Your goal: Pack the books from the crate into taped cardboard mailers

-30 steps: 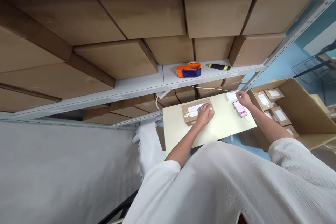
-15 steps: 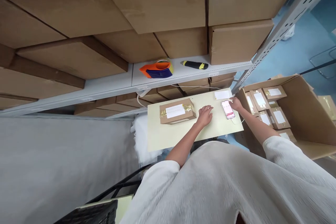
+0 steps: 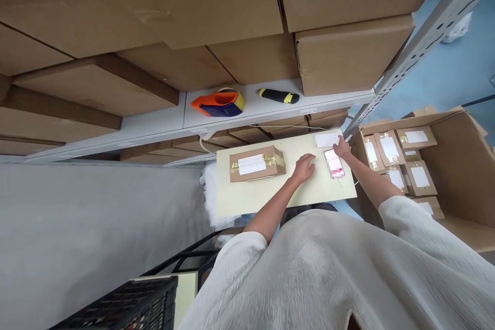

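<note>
My left hand (image 3: pixel 304 167) rests on the pale table (image 3: pixel 232 201), holding nothing, its fingers loosely stretched out and a little apart. To its left sits a closed cardboard box (image 3: pixel 277 160) with yellowish tape and a white label (image 3: pixel 251 164). My right hand (image 3: pixel 342 148) is at the right end of a white paper slip (image 3: pixel 325 139), its fingers closed at the slip's edge. Just below that hand lies a phone (image 3: pixel 334 163) with a lit, partly blurred screen and a white cable attached. The fingertips of the right hand are small and partly hidden.
On the shelf (image 3: pixel 154 126) beyond the table lie an orange and blue tape dispenser (image 3: pixel 218 103) and a black and yellow utility knife (image 3: pixel 278 96). Large cartons (image 3: pixel 351 54) fill the shelf. At right, an open carton (image 3: pixel 464 165) holds several labelled boxes. A black crate (image 3: pixel 154 301) stands lower left.
My right hand has moved slightly left and away from me, from the phone's top edge to the paper slip's end. The left hand stays on the table. The view has shifted a little.
</note>
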Motion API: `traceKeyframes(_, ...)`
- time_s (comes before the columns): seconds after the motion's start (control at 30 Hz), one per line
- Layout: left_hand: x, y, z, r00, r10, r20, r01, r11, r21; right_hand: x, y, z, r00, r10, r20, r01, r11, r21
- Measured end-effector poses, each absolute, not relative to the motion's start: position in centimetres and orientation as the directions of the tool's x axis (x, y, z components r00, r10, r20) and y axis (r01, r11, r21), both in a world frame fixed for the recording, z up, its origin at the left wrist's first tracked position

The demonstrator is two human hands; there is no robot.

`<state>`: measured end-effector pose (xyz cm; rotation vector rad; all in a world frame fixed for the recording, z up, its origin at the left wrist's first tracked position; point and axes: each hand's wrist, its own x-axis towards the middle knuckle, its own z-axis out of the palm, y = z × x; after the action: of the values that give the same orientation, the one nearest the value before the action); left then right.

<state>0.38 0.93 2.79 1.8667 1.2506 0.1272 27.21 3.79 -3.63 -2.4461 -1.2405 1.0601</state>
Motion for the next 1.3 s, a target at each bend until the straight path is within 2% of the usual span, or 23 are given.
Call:
traceKeyframes(0.47, 9.0, 4.7, -0.1, 0.456, 0.808, -0.374, 0.509, 0.108, 0.854, 28.5, 3.6, -2.1, 0.476, 0.812, -0.338, 0.463, -0.558, -0.688)
traceKeyframes(0.7, 10.0, 5.9, 0.2, 0.359, 0.863, -0.355, 0.373, 0.216, 0.902, 28.0, 3.6, -0.2, 0.413, 0.843, -0.345, 0.264, -0.473, -0.84)
traceKeyframes(0.83, 10.8, 6.7, 0.7, 0.305, 0.879, -0.366, 0.281, 0.284, 0.917, 27.6, 4.0, 0.2, 0.328, 0.872, -0.362, 0.076, -0.407, -0.91)
traceKeyframes(0.93, 10.9, 7.0, 1.0, 0.305, 0.869, -0.39, 0.265, 0.317, 0.911, 27.2, 4.2, 0.3, 0.286, 0.887, -0.362, -0.009, -0.375, -0.927)
traceKeyframes(1.3, 10.4, 7.3, 1.0, 0.248, 0.884, -0.396, 0.247, 0.337, 0.908, 26.2, 4.4, 0.6, 0.272, 0.879, -0.392, -0.049, -0.394, -0.918)
